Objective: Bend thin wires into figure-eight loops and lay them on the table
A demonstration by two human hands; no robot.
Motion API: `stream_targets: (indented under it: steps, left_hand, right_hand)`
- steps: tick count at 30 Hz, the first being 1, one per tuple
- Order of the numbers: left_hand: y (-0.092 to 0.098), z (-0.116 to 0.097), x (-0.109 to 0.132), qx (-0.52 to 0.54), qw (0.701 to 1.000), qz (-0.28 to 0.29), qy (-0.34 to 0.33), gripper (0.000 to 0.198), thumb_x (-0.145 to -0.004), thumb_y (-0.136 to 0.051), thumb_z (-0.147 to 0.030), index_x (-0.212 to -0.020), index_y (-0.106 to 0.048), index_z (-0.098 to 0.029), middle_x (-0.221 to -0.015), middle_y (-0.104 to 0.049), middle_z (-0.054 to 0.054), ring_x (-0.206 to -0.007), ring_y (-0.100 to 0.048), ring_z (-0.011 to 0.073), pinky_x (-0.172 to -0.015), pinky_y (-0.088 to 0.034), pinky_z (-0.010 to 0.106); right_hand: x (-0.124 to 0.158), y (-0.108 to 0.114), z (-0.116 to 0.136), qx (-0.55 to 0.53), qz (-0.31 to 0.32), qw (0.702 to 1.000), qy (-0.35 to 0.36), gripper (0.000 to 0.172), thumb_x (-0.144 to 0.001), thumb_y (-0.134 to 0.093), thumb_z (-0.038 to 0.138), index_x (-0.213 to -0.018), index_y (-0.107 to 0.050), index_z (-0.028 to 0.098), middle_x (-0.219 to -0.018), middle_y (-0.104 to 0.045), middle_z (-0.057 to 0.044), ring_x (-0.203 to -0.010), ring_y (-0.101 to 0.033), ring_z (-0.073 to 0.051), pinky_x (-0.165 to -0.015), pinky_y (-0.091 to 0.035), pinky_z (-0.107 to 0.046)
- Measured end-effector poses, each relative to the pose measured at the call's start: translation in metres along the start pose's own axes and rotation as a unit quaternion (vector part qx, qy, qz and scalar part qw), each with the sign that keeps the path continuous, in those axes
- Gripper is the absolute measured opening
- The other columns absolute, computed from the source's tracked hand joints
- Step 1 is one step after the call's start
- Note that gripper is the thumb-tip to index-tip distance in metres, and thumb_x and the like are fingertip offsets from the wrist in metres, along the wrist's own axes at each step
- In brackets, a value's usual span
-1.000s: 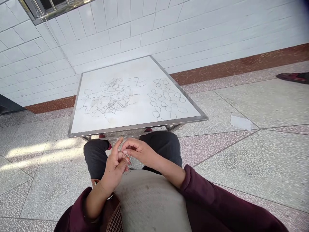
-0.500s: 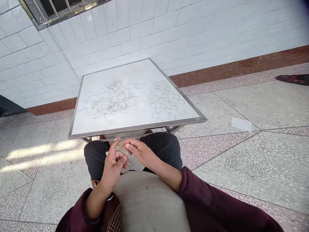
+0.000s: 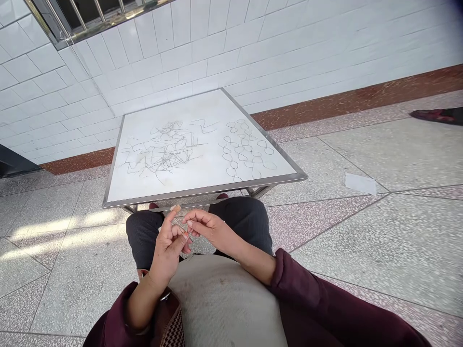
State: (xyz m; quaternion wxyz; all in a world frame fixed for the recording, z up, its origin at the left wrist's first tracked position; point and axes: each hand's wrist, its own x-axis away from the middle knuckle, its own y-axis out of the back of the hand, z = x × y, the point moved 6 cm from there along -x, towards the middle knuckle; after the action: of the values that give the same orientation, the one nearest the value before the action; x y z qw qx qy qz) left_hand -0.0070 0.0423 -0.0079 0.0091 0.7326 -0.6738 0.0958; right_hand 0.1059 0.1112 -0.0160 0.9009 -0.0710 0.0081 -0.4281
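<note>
From my end of the feed, the wall [image 3: 144, 67] fills the far side, behind the table [image 3: 210, 168]. The whole view has slid only slightly in the last second, so I put the table's small drift down to the camera. Before the table's near edge are the wearer's knees [image 3: 240, 219], one on each side of the hands.

The real change is in the hands, both on the near side of the table. A second ago the right fingers met the left ones; half a second ago they stood a little apart; now they are back just beside the left thumb. The left hand [image 3: 169, 243] has its thumb pressed to its curled fingers, pinching what I take to be a wire [image 3: 188, 257], its forefinger raised. The right hand [image 3: 213, 233] has thumb and forefinger brought together, but I cannot tell whether they grip the wire.

On the table's left, the heap [image 3: 168, 159] of bent wires looks unchanged; on its right, so do the loops [image 3: 243, 156]. I judge, then, that all the work is in the fingers, on that one wire near the lap, below the table's edge. Little of it shows, so I cannot read its shape.
</note>
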Motion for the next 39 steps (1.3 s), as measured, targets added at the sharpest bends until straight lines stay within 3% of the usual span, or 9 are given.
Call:
stream_targets:
  steps: [6,14,19,24,34,39]
  left_hand:
    - [-0.004,-0.002,0.000,-0.024,1.000,0.010,0.001,0.068,-0.091,-0.062,-0.041,-0.151,-0.034,-0.025,-0.068,-0.053,-0.005,-0.056,-0.053,0.0105,-0.059,-0.047,0.024]
    - [-0.001,0.001,-0.004,-0.013,1.000,0.012,-0.004,0.065,-0.092,-0.062,-0.039,-0.149,-0.036,-0.023,-0.065,-0.052,-0.006,-0.057,-0.053,0.0107,-0.060,-0.047,0.024]
    - [0.012,0.000,-0.008,0.045,0.997,-0.053,-0.032,0.061,-0.090,-0.065,-0.036,-0.145,-0.040,-0.022,-0.068,-0.056,-0.005,-0.061,-0.055,0.0109,-0.064,-0.047,0.024]
    - [0.022,0.000,-0.010,0.064,0.989,-0.120,-0.052,0.059,-0.089,-0.066,-0.037,-0.141,-0.045,-0.020,-0.071,-0.058,-0.004,-0.062,-0.053,0.0102,-0.064,-0.045,0.023]
    - [0.018,0.006,-0.016,0.026,0.995,-0.096,-0.030,0.060,-0.092,-0.061,-0.038,-0.145,-0.039,-0.020,-0.076,-0.059,-0.002,-0.066,-0.054,0.0111,-0.063,-0.046,0.024]
    - [0.018,0.005,-0.015,0.021,0.995,-0.090,-0.021,0.056,-0.096,-0.053,-0.046,-0.144,-0.040,-0.021,-0.088,-0.066,0.004,-0.070,-0.057,0.0129,-0.065,-0.048,0.026]
  right_hand:
    - [0.003,-0.002,-0.001,0.019,-0.045,0.999,-0.003,0.014,-0.089,-0.055,0.035,-0.089,-0.057,0.021,-0.067,-0.053,0.005,-0.054,-0.046,-0.010,-0.055,-0.039,-0.025]
    - [-0.001,-0.005,-0.008,0.006,-0.032,0.999,-0.008,0.023,-0.093,-0.051,0.045,-0.095,-0.052,0.022,-0.071,-0.053,0.005,-0.049,-0.046,-0.008,-0.050,-0.040,-0.024]
    - [0.000,0.001,-0.003,0.047,-0.025,0.999,-0.004,0.030,-0.091,-0.054,0.050,-0.103,-0.055,0.022,-0.082,-0.056,0.001,-0.056,-0.051,-0.009,-0.051,-0.046,-0.025]
    - [0.001,-0.001,-0.011,0.080,-0.013,0.996,-0.041,0.022,-0.083,-0.066,0.041,-0.086,-0.060,0.020,-0.070,-0.053,0.002,-0.056,-0.045,-0.010,-0.045,-0.041,-0.021]
    - [-0.004,0.001,-0.023,0.093,-0.055,0.993,-0.043,0.015,-0.082,-0.061,0.036,-0.081,-0.059,0.021,-0.070,-0.054,0.002,-0.054,-0.045,-0.010,-0.043,-0.042,-0.021]
    - [-0.003,0.005,-0.022,0.091,-0.063,0.993,-0.047,0.013,-0.081,-0.061,0.034,-0.081,-0.059,0.021,-0.071,-0.055,0.003,-0.053,-0.045,-0.009,-0.045,-0.042,-0.021]
